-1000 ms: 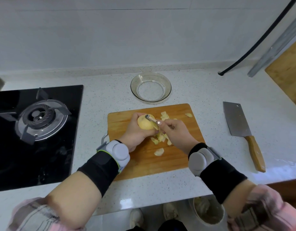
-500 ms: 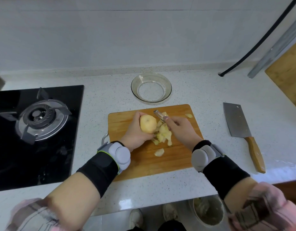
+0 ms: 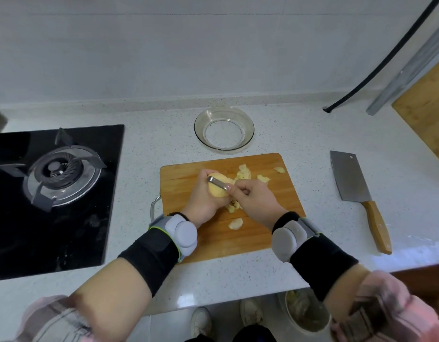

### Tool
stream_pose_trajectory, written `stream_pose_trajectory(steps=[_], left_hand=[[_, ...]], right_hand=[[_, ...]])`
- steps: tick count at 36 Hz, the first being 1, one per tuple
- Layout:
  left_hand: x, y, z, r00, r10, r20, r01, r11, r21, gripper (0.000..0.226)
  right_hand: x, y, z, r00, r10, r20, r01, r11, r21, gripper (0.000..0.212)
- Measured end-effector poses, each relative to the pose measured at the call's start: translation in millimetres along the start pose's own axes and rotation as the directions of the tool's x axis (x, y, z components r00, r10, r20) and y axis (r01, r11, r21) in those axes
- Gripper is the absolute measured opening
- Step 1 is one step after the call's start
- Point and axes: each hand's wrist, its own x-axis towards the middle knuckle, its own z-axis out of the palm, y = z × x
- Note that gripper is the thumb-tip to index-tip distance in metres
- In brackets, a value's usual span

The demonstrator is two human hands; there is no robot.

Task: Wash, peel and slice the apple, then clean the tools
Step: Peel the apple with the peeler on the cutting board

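Observation:
My left hand (image 3: 204, 198) grips a pale yellow, mostly peeled apple (image 3: 219, 190) above the wooden cutting board (image 3: 267, 218). My right hand (image 3: 256, 199) holds a metal peeler (image 3: 217, 181), and its blade lies across the top of the apple. Pale peel scraps (image 3: 244, 173) are heaped on the board behind the hands, with one loose piece (image 3: 235, 223) nearer me. A cleaver (image 3: 356, 188) with a wooden handle lies on the counter to the right of the board.
An empty glass bowl (image 3: 224, 129) stands just behind the board. A black gas hob with a burner (image 3: 58, 171) fills the left. A second wooden board (image 3: 428, 114) leans at the far right. A bin (image 3: 305, 314) sits on the floor below the counter edge.
My right hand, which had lifted the peeler off to the right of the apple, has brought it back onto the top of the apple. My left hand kept holding the apple.

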Motion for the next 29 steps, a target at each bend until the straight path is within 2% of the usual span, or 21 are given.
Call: stream_pose_trajectory(steps=[10, 17, 21, 24, 29], left_hand=[[-4, 2, -1, 0.997, -0.035, -0.068, 0.031, 0.998, -0.06, 0.063], [1, 11, -6, 0.998, -0.052, -0.039, 0.049, 0.997, -0.06, 0.065], [-1, 12, -7, 0.997, -0.046, -0.064, 0.042, 0.997, -0.064, 0.061], [-1, 11, -8, 0.996, -0.037, -0.076, 0.034, 0.998, -0.045, 0.058], [-2, 10, -11, 0.997, -0.026, -0.071, 0.027, 1.0, 0.012, 0.061]], right_hand=[[5, 7, 2, 0.993, 0.064, -0.099, -0.051, 0.991, 0.126, 0.052], [0, 10, -13, 0.984, 0.166, -0.066, -0.143, 0.955, 0.26, 0.046], [2, 5, -11, 0.985, 0.159, -0.063, -0.133, 0.942, 0.307, 0.047], [0, -3, -10, 0.995, 0.099, -0.032, -0.082, 0.933, 0.35, 0.046], [-2, -5, -4, 0.999, 0.043, 0.02, -0.047, 0.98, 0.194, 0.043]])
